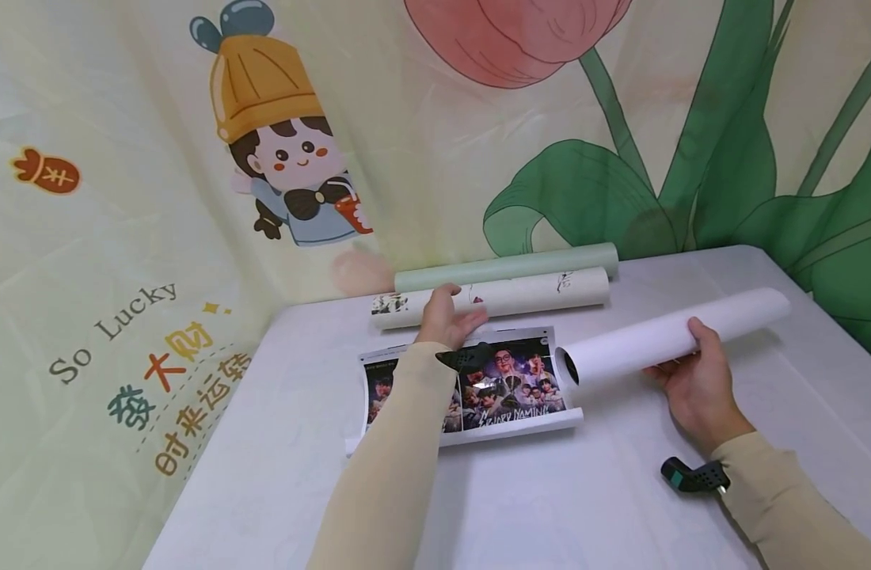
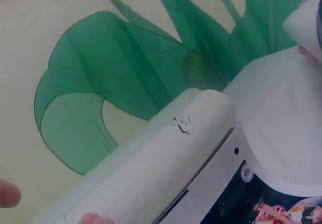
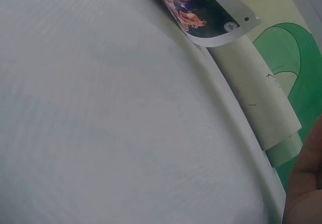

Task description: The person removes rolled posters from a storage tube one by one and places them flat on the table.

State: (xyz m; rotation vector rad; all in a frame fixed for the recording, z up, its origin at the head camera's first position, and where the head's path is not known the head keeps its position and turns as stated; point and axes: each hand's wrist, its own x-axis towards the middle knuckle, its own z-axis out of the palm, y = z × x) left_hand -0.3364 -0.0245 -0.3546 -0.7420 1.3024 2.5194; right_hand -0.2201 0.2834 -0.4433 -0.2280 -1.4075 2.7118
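Note:
My right hand [image 1: 702, 392] grips a white paper roll [image 1: 635, 336] around its middle, thumb on top and fingers beneath. The roll is tilted, with its dark hollow end toward the poster. My left hand [image 1: 446, 317] is spread at the off-white patterned roll [image 1: 542, 294], thumb up and fingers in front; whether it touches the roll I cannot tell. Below that hand lies a partly uncurled poster [image 1: 510, 388] with printed figures, its front edge rolled up. The left forearm hides part of it. In the right wrist view, a poster corner [image 3: 221, 20] curls up.
A pale green roll [image 1: 507, 265] lies behind the patterned one at the table's back edge. The white-covered table [image 1: 521, 507] meets a printed backdrop [image 1: 435, 158] with a cartoon figure and plants. Black wrist cameras [image 1: 695, 475] sit on both wrists.

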